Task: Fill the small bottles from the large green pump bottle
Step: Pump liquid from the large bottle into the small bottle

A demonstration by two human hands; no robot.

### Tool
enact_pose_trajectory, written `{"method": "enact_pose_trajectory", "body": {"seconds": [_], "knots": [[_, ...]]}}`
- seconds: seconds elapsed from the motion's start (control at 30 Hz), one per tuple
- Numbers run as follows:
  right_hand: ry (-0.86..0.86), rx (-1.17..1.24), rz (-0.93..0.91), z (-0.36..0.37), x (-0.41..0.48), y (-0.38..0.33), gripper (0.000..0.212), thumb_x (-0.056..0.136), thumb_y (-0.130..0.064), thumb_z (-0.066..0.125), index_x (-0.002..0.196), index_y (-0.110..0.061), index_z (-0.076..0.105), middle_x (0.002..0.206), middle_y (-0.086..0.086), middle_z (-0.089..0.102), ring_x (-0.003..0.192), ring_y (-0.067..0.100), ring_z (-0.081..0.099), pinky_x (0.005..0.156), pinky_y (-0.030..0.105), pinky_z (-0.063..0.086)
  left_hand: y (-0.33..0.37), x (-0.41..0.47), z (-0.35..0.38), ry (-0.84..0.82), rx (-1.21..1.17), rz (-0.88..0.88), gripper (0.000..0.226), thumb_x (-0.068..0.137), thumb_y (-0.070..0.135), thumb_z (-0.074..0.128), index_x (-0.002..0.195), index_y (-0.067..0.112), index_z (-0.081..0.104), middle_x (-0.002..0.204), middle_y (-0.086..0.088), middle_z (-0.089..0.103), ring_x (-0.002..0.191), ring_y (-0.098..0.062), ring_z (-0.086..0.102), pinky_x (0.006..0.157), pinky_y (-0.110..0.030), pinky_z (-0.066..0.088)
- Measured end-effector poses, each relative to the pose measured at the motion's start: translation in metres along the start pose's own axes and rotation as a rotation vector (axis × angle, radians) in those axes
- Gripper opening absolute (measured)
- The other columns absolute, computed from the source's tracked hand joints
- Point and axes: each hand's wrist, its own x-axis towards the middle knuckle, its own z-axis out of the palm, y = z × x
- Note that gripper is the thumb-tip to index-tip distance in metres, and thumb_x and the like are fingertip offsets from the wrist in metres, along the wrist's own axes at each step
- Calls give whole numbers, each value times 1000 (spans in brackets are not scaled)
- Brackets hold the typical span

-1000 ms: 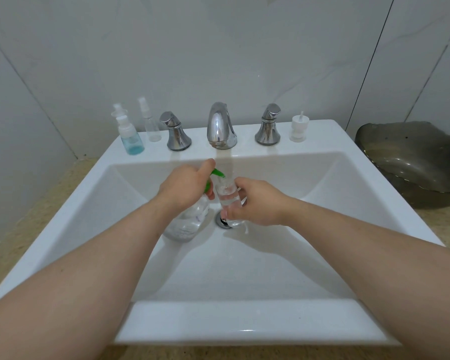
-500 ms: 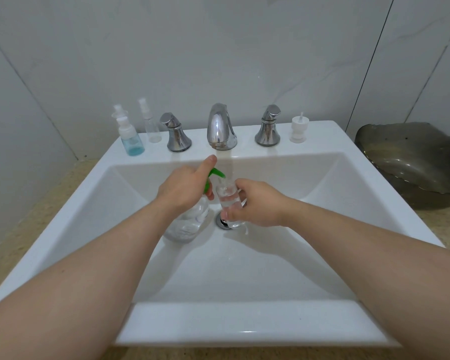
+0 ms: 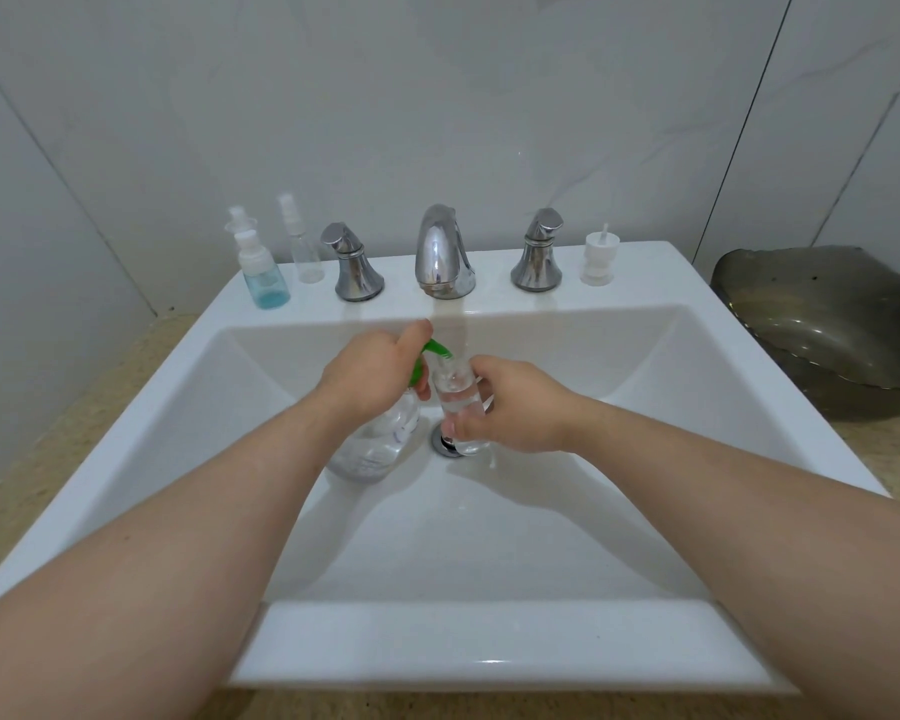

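Observation:
The large clear bottle with a green pump stands in the white sink basin. My left hand grips its neck and lies over the pump head, whose green spout points right. My right hand holds a small clear open bottle, partly filled, with its mouth right under the spout, above the drain. On the back ledge at the left stand a small bottle with blue liquid and a small clear spray bottle. A loose white pump cap sits on the ledge at the right.
A chrome faucet with two handles stands on the ledge behind the hands. A dark glass bowl rests on the speckled counter at the right. Grey wall tiles rise behind the sink.
My left index finger rose off the pump head between the first two frames and stays raised; both bottles and the right hand have held their places.

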Motion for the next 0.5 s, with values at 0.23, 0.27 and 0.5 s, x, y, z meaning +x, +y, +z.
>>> {"method": "enact_pose_trajectory", "body": {"seconds": [0.23,0.27,0.5], "knots": [[-12,5,-6,0,-1,0,50,84,-42,82,125,-24,60,107,-18,61,95,7,61,85,24,48,-1,-2,-1,-10,4,-3,77,90,71,26,54,16,67,73,3,75,79,-26,63,86,-43,49],[-11,4,-5,0,-1,0,50,84,-42,82,125,-25,59,107,-18,61,96,7,61,85,24,48,-1,-3,-1,-5,17,-7,82,93,74,24,57,16,68,72,5,75,80,-24,64,84,-41,48],[1,8,5,0,1,0,49,84,-43,81,123,-25,59,107,-18,60,94,5,61,85,27,49,1,-3,0,4,40,-21,83,97,71,24,61,13,71,71,7,75,81,-22,64,89,-42,49]]}}
